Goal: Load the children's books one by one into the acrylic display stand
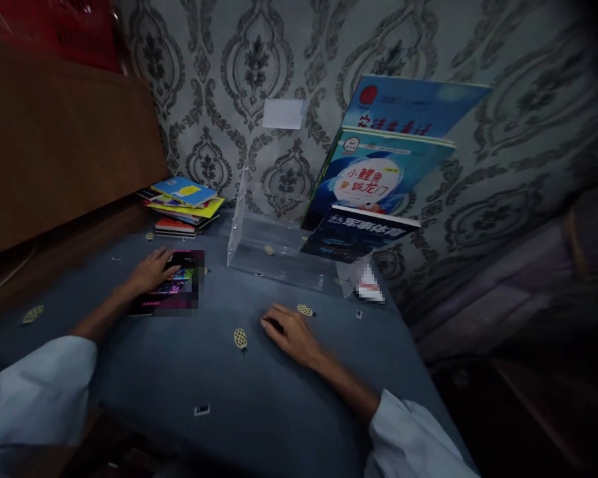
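Note:
My left hand (152, 271) lies over a dark book (154, 302) with a colourful cover, flat on the table at the left. Its fingers stretch across the upper part of the cover and the thumb is apart from them. Blurred blocks hide the book's right side. Loosely curled, my right hand (292, 335) rests on the tablecloth with a gap between thumb and fingers and nothing seen in it. Beyond it stands a clear acrylic book rack (279, 265). On its right side lean a navy book (349, 236), a teal book (389, 162) and a blue book (418, 99).
A stack of thin books (184, 206) lies at the back left beside a brown wooden panel (64, 146). The grey-blue tablecloth (199, 358) bears pineapple prints. Behind the rack is the patterned wall (254, 60). A partly blurred white item (369, 282) sits by the rack's right end.

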